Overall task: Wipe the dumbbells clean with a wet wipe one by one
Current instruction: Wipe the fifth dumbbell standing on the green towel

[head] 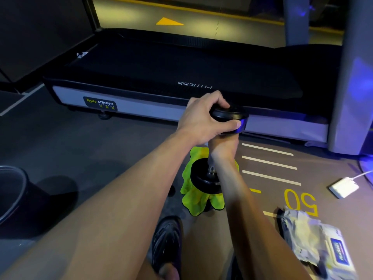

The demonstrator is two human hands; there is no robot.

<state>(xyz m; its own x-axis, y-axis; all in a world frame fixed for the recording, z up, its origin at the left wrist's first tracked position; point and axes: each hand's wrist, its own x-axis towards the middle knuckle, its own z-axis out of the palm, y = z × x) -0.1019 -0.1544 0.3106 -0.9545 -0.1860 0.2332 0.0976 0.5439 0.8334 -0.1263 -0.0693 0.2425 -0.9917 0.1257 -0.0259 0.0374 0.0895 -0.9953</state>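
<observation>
A black dumbbell [203, 178] stands upright, its lower head resting on a yellow-green cloth [195, 199] on the floor. My left hand [201, 120] grips the dumbbell's upper head [232, 116] from above, fingers curled over its rim. My right hand [224, 146] is wrapped round the handle just under that head; a wipe in it cannot be made out. The chrome handle shows below my right wrist. A wet wipe pack [323, 245] lies on the floor at the lower right.
A treadmill [161, 77] runs across the floor right behind the dumbbell. A dark bin [12, 190] stands at the left edge. A white charger [344, 187] with a cable lies at the right. My shoe [167, 239] is below the cloth.
</observation>
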